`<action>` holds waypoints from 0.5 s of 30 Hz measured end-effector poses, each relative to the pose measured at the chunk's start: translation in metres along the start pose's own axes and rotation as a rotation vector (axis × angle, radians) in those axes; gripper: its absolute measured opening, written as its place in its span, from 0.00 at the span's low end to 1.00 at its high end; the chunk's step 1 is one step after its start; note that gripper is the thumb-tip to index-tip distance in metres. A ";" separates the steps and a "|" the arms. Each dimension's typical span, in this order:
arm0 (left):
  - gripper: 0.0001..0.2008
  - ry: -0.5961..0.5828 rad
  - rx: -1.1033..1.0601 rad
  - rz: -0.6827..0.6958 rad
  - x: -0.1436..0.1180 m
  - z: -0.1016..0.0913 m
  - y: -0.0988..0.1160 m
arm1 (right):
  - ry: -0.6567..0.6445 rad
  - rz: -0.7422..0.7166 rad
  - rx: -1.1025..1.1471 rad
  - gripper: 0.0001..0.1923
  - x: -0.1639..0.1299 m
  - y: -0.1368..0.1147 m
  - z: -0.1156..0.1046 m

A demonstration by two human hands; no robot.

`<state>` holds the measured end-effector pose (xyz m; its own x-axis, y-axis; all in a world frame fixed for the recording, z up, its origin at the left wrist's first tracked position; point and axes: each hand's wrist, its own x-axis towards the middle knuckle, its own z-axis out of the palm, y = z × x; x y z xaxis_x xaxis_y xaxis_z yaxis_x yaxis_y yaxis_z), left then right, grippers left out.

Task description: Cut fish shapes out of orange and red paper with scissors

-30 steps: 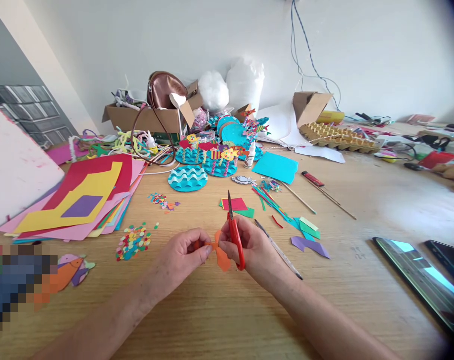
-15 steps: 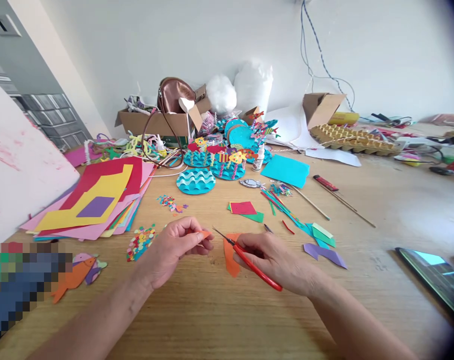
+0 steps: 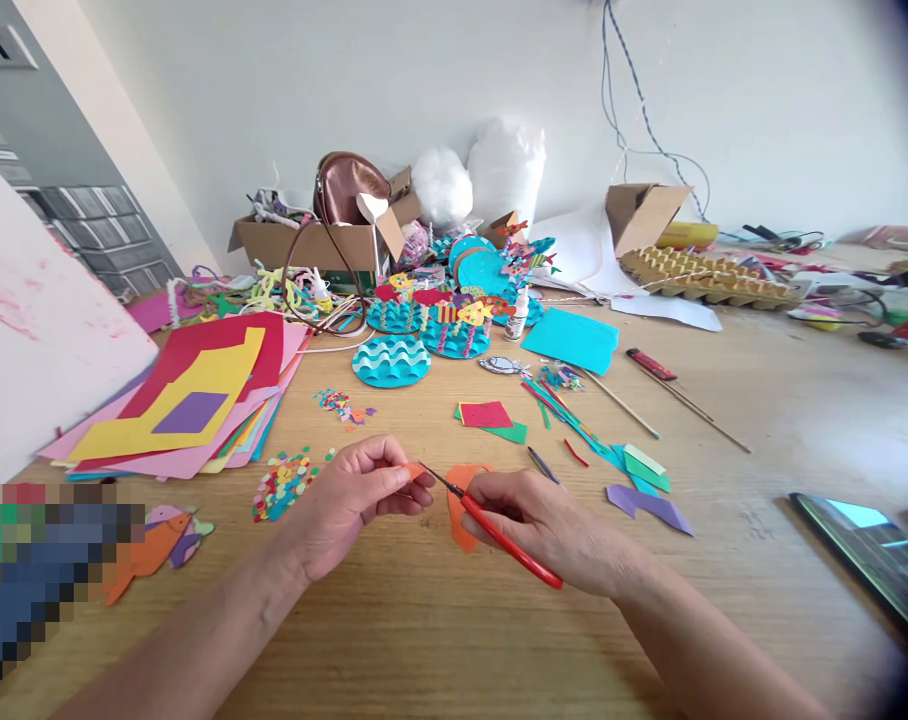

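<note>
My left hand (image 3: 375, 487) pinches a small piece of orange paper (image 3: 415, 469) between thumb and fingers; most of the piece is hidden. Red-handled scissors (image 3: 508, 540) are gripped in my right hand (image 3: 533, 510), their blades pointing left with the tips at the orange piece. On the table beneath the scissors lies a larger orange paper scrap (image 3: 463, 525), partly covered by the right hand. To the left of my left hand are many coloured paper dots (image 3: 281, 483). A dark pen-like tool (image 3: 545, 465) rests just beyond my right hand.
Coloured sheets (image 3: 191, 400) are stacked at the left, with cut paper fish (image 3: 150, 545) nearer me. Decorated blue discs (image 3: 392, 362) and a glue bottle (image 3: 516, 318) stand farther back. Purple scraps (image 3: 649, 508) and a tablet-like device (image 3: 866, 560) lie to the right.
The scissors' blades have closed together and moved slightly left to the orange piece. My right hand has shifted a little, showing more of the pen-like tool. The left hand is nearly still.
</note>
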<state>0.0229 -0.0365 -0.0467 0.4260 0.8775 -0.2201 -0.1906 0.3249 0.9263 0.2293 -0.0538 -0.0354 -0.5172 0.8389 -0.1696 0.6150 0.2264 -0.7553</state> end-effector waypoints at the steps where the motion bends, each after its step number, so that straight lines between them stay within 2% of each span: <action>1: 0.06 -0.002 0.000 -0.003 0.000 0.000 0.000 | 0.001 -0.001 0.001 0.18 0.000 0.000 0.001; 15: 0.05 -0.028 0.043 -0.020 0.000 -0.002 -0.002 | -0.024 0.026 0.020 0.17 -0.001 -0.001 0.002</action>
<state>0.0216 -0.0367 -0.0494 0.4540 0.8607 -0.2304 -0.1441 0.3261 0.9343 0.2279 -0.0556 -0.0361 -0.5156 0.8320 -0.2046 0.6164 0.1944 -0.7631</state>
